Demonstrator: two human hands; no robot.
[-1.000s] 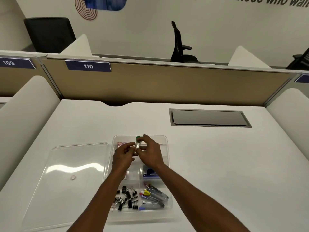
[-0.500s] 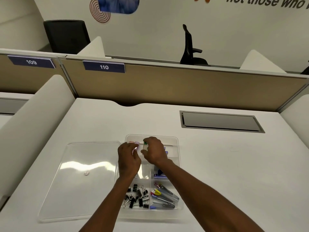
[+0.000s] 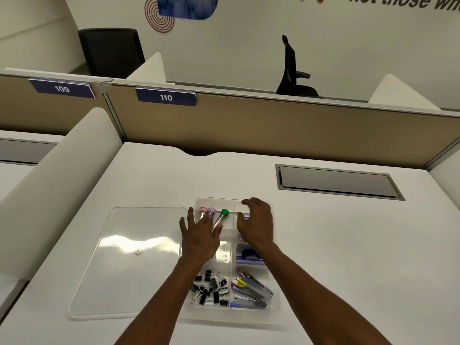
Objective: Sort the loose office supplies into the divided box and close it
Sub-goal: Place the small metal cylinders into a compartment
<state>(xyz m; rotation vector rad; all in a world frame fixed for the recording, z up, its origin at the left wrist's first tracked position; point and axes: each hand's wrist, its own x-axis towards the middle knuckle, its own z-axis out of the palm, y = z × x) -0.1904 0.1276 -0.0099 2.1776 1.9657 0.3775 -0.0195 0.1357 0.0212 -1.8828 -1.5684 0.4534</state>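
Divided box point(image 3: 275, 308) sits low centre of the frame on the white counter point(image 3: 348, 245), clear plastic, lid off. Head view, the only one: clear lid point(image 3: 129, 260) lies flat just left of the box, touching or nearly touching its left wall, glare across the middle.

Left hand point(image 3: 199, 239) hovers over the upper-left compartment, fingers spread, holding nothing. Right hand point(image 3: 257, 224) over the upper-right compartment, fingers loosely splayed and curled, also empty as far as I can see.

Contents: three capped tubes at the top left, pink point(image 3: 202, 210), lilac point(image 3: 211, 211), green point(image 3: 224, 212), leaning at a slant. Black binder clips point(image 3: 210, 287) piled lower left. Metal clips with coloured tabs point(image 3: 250, 291) lower right. Blue item point(image 3: 249, 253) mid right, partly hidden, can't tell what. No loose supplies visible on the counter, so sorting looks done; closing seems to be what is left.

Handling, judged: lid is light, thin, stiff but a bit flexy, smooth and likely slippery; lying flat means little edge to get under. Best taken by its two long edges, or slid off and lifted at a corner. Box is light, could skate on the smooth counter when the lid is pressed on, so steady it with one hand. Tubes stand tallest; might foul the lid.
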